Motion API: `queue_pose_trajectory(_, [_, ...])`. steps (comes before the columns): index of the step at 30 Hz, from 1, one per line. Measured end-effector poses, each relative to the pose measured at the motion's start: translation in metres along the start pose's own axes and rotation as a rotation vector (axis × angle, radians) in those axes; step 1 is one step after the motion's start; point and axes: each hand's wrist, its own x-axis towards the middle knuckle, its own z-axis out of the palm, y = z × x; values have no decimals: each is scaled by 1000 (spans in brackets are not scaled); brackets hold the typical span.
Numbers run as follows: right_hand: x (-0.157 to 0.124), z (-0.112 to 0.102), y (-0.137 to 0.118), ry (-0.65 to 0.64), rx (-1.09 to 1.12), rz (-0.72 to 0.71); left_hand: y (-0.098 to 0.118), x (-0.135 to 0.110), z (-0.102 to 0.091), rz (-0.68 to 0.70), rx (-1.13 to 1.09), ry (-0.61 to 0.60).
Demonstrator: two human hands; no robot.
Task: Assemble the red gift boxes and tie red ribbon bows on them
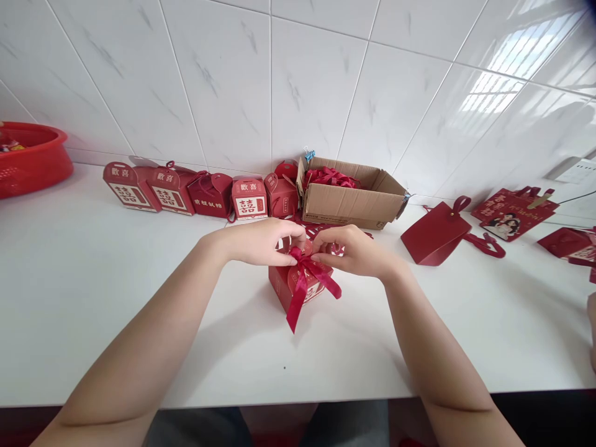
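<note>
A small red gift box (282, 287) stands on the white table in front of me. Over its top lies a red satin ribbon (298, 295), tied in a bow, with two tails hanging down the near side. My left hand (274, 242) pinches the ribbon at the left of the knot, a ring on one finger. From the right, my right hand (347, 249) pinches the ribbon on the other side of the knot. Both hands partly cover the top of the box.
Behind stands an open cardboard box (351, 203) of red ribbons. Several red gift boxes (250, 200) line the wall at left, beside a red basin (35, 161). At right are a dark red box (435, 234) and printed bags (512, 214). A person's hand shows at the right edge.
</note>
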Motion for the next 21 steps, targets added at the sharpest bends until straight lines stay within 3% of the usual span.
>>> queue_pose_trajectory(6, [0,-1,2,-79,-52,30,-2,0,0,-11,80,-52])
queue_pose_trajectory(11, [0,1,3,-61,-95,79,-2,1,1,-70,30,-129])
queue_pose_trajectory(21, [0,2,7,-86,-175,111,-1,2,1,-68,1,-125])
